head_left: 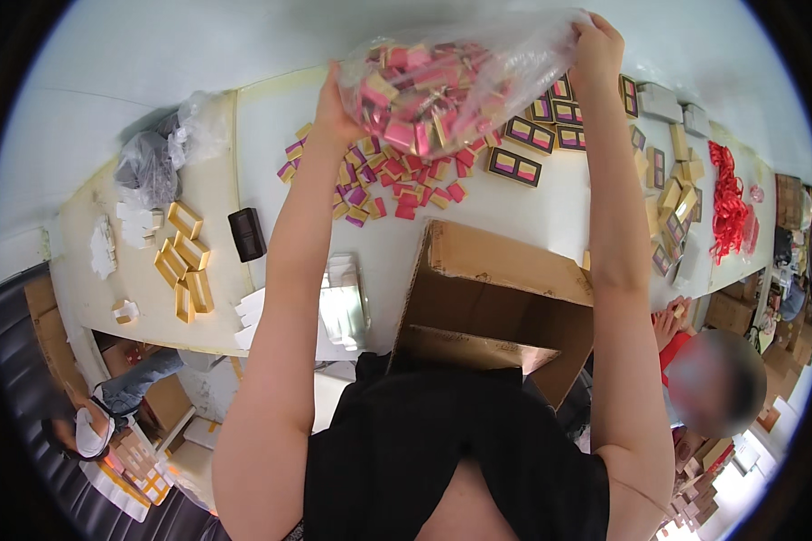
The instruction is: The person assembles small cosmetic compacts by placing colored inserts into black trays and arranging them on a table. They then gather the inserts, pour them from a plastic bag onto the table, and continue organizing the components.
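Note:
A clear plastic bag (424, 90) of small pink, purple and gold packets hangs tilted over the far part of the table. My right hand (598, 56) grips the gathered plastic at its upper right end. At the bulging left end, my left hand (336, 108) holds the side of the bag; its fingers are mostly hidden behind the plastic. Below the bag lies a loose pile of the same small packets (395, 180), pink ones mostly to the right and purple ones to the left. Dark trays in gold frames (514, 168), with packets in them, stand right of the pile.
An open cardboard box (505, 252) stands close before me. Gold frames (188, 221), a black tray (246, 234) and grey plastic bags (146, 171) lie at left. Red ribbons (729, 203) lie far right. Another person (713, 379) sits at right; a second is at lower left.

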A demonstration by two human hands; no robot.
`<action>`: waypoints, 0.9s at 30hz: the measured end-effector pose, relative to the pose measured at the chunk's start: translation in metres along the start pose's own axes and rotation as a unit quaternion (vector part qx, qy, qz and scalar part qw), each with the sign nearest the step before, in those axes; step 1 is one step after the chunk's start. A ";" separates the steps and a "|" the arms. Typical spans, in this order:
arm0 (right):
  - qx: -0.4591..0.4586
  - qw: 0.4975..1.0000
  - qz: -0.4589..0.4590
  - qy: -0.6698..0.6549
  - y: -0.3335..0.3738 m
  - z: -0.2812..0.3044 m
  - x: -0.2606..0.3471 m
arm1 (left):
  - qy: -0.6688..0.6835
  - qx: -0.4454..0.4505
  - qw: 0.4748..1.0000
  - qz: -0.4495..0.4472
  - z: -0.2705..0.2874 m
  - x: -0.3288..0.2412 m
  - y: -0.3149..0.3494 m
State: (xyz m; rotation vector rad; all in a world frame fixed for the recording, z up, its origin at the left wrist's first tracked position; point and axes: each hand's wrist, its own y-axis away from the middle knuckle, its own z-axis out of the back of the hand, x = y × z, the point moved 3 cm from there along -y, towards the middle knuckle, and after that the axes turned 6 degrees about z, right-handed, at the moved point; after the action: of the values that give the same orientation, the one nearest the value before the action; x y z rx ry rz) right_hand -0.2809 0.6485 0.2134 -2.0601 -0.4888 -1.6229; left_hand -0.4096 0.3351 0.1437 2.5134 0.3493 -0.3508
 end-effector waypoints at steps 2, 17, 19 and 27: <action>0.036 0.998 -0.036 -0.043 0.006 -0.030 0.002 | -0.030 0.040 0.997 0.057 0.025 0.005 0.001; 0.038 0.965 0.009 0.258 0.011 -0.097 0.047 | -0.724 -0.172 0.649 -0.161 -0.087 -0.032 -0.006; 0.042 0.981 -0.007 0.187 0.023 -0.109 0.040 | -0.760 -0.191 0.596 -0.173 -0.070 -0.045 -0.015; -0.004 0.993 0.116 0.003 -0.006 -0.115 0.086 | -0.533 -0.090 0.835 -0.104 -0.028 -0.088 -0.011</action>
State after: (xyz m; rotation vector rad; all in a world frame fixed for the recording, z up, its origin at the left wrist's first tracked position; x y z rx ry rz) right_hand -0.3565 0.5881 0.3199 -2.0333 -0.2301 -1.4943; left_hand -0.4901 0.3448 0.1889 1.7265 0.1686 -1.6060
